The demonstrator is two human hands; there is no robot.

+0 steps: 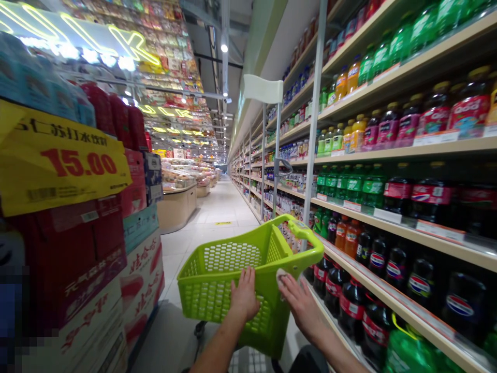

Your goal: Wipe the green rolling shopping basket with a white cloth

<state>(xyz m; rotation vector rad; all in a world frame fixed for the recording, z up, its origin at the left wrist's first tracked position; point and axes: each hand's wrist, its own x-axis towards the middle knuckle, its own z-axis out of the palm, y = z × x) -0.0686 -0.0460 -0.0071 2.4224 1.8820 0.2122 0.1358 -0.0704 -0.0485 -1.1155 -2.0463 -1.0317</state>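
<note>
A bright green plastic shopping cart (229, 280) with perforated walls stands in front of me, its handle toward the right. My left hand (245, 296) grips the near side wall, with fingertips at the top rim. Against the cart's side below the handle, my right hand (300, 299) presses a small crumpled white cloth or tissue (281, 276). The fingers lie over it, so most of it is hidden. The cart's basket shows nothing inside from here.
Shelves of bottled drinks (361, 178) run along the right, close to the cart. Stacked drink cartons (142, 269) with a yellow price sign (66, 160) stand at the left. A tiled aisle (217, 199) stretches ahead past a rounded display counter (176, 207).
</note>
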